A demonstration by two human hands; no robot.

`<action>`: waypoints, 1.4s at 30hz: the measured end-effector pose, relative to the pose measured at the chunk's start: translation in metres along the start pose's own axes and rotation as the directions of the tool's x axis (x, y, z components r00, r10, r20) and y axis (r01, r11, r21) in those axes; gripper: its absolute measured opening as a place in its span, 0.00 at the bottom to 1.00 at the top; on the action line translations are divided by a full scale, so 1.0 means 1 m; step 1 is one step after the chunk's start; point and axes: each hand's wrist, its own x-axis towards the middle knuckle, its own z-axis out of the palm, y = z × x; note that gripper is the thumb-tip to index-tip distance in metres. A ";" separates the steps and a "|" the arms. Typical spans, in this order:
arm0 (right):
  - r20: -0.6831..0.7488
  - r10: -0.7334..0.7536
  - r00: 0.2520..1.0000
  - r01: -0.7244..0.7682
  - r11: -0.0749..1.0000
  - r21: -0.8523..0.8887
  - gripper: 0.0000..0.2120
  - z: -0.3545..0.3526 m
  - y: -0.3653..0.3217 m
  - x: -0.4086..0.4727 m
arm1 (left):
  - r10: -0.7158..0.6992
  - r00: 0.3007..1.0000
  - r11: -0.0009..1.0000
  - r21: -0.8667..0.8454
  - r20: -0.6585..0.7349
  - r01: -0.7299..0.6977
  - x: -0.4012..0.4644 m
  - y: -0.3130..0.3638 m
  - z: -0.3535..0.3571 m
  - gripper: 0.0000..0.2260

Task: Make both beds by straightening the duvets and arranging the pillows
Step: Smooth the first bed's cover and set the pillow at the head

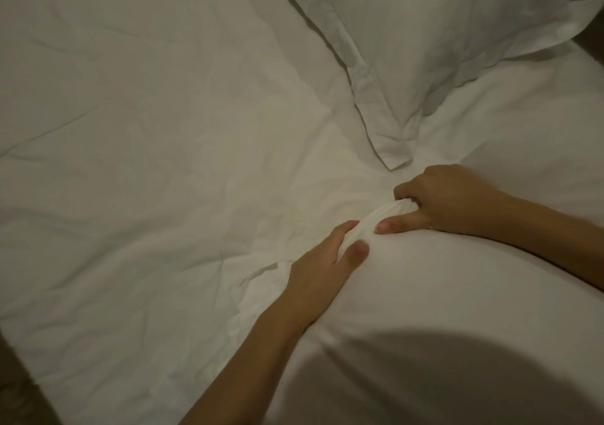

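we find the left hand (322,261) and right hand (447,200) both pinching a bunched fold of the duvet (425,310) just below the pillow (441,42). sheet (130,130) creased; bed unfinished, second bed unseen.

A dark floor strip (19,382) shows at lower left.

Two forearms — bare, no sleeves

White bed (490,137) carries a wrinkled duvet (147,163) and 1 pillow (441,32).
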 end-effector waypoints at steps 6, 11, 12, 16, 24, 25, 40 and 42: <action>-0.121 -0.053 0.991 0.048 0.998 -0.046 0.36 0.007 -0.014 -0.034 | 0.051 0.998 0.990 0.134 -0.048 -0.044 -0.026 -0.001 0.013 0.38; -0.198 -0.049 0.979 0.023 0.991 -0.130 0.42 0.007 -0.020 -0.043 | 0.030 1.000 0.990 0.135 -0.001 -0.029 -0.023 0.001 0.013 0.35; -0.207 -0.043 0.977 0.013 0.989 -0.147 0.42 0.007 -0.021 -0.044 | 0.041 0.999 0.993 0.109 0.018 -0.043 -0.022 0.001 0.013 0.37; -0.210 -0.029 0.977 -0.005 0.987 -0.160 0.36 0.005 -0.025 -0.046 | 0.073 0.992 0.997 0.019 0.099 -0.075 -0.023 0.000 0.006 0.40; -0.223 -0.071 0.972 0.030 0.983 -0.181 0.32 0.001 -0.040 -0.047 | 0.117 0.985 0.990 -0.097 0.124 -0.105 -0.031 -0.005 -0.003 0.38; -0.235 -0.077 0.969 0.034 0.983 -0.181 0.32 0.001 -0.042 -0.049 | 0.125 0.984 0.988 -0.107 0.124 -0.112 -0.034 -0.006 -0.004 0.37; -0.269 -0.109 0.957 0.075 0.988 -0.134 0.37 -0.001 -0.051 -0.021 | 0.159 0.987 0.959 -0.242 0.019 -0.150 -0.045 -0.010 -0.024 0.20; -0.286 -0.127 0.950 0.090 0.986 -0.140 0.35 -0.002 -0.053 -0.010 | 0.148 0.988 0.946 -0.295 0.035 -0.131 -0.043 -0.012 -0.032 0.20</action>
